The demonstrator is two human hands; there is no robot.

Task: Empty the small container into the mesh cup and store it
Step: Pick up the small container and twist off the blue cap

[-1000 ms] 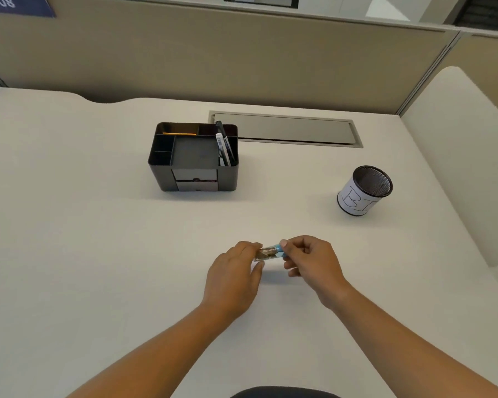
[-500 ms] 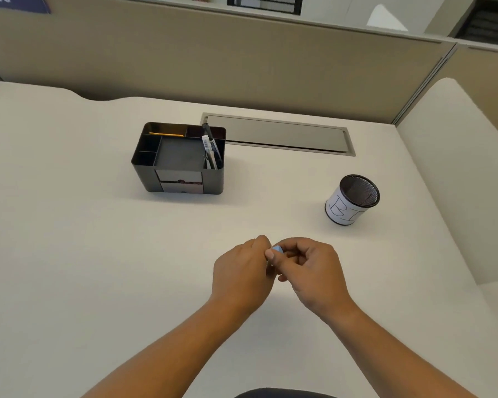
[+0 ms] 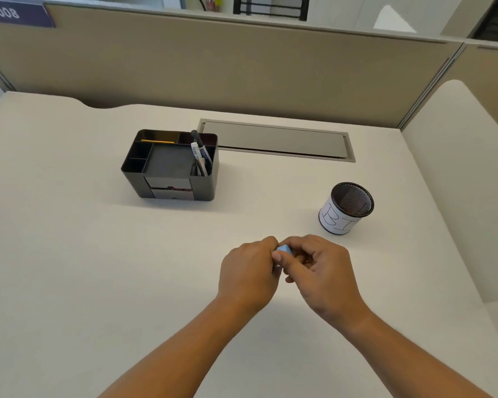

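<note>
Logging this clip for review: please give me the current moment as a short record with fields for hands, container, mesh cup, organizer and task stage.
hands: left hand and right hand meet low over the desk, both closed on the same item
container: small container mostly hidden; only its light blue end shows between the fingers
mesh cup: black mesh cup with white paper label, upright, to the right of and beyond the hands, apart from them
organizer: black desk organizer at the left rear, pens standing in its right compartment
task stage: nothing poured yet
</note>
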